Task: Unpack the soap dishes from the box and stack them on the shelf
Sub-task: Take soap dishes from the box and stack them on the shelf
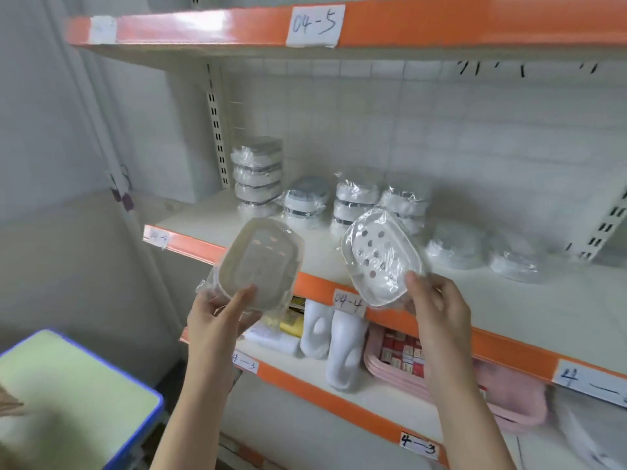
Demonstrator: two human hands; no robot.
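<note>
Two wrapped soap dishes are held up in front of the shelf, near the middle of the frame. The left soap dish (259,262), seen from its plain underside, is tilted and sits in clear film; the left hand (217,317) grips its lower edge, thumb laid across the front and fingers curled behind. The right soap dish (381,257) shows its white tray with round drain holes, also tilted in film; the right hand (437,310) pinches its lower right corner, thumb on the front, fingers tucked behind. The two dishes are apart, with a gap between them.

Behind them, on the white shelf (509,300) with an orange front edge and a paper tag reading 04-4, stand stacks of wrapped dishes (258,174) at centre, and two low wrapped ones (456,247) lie further right. The shelf below carries white moulded pieces (344,354) and a pink tray (509,401). A blue-rimmed surface (68,385) fills the lower left corner. The upper shelf edge bears a tag marked 04-5
</note>
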